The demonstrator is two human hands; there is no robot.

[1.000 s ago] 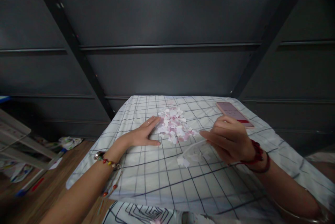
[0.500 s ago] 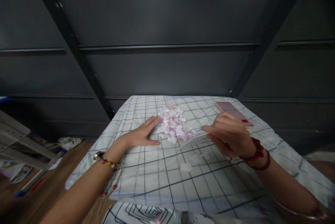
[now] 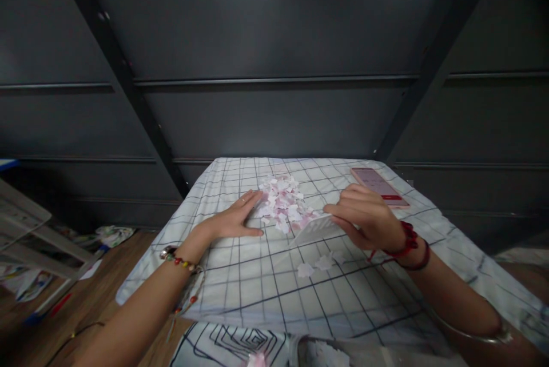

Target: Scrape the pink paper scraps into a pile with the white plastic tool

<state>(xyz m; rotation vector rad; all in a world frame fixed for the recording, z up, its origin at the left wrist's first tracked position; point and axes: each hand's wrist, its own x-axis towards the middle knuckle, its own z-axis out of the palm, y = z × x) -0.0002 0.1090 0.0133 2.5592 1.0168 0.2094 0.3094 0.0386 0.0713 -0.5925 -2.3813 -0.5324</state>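
A heap of torn paper scraps, white and pale pink, lies in the middle of the checked cloth. My left hand rests flat at the heap's left side, fingers apart, fingertips touching its edge. Closed around one end of a thin white card, my right hand tilts it on edge over the cloth, at the heap's near right side. What the card is exactly I cannot make out. A few loose paper scraps lie in front of the card, nearer to me.
A pink phone lies behind my right hand. At the table's near edge stands a clear container with paper scraps in it. A dark panelled wall rises behind the table, and a grey shelf stands at left.
My right hand has moved slightly left with the card, which shows more of its face. My left hand stays by the heap. The view has tilted a little, showing more of the container.
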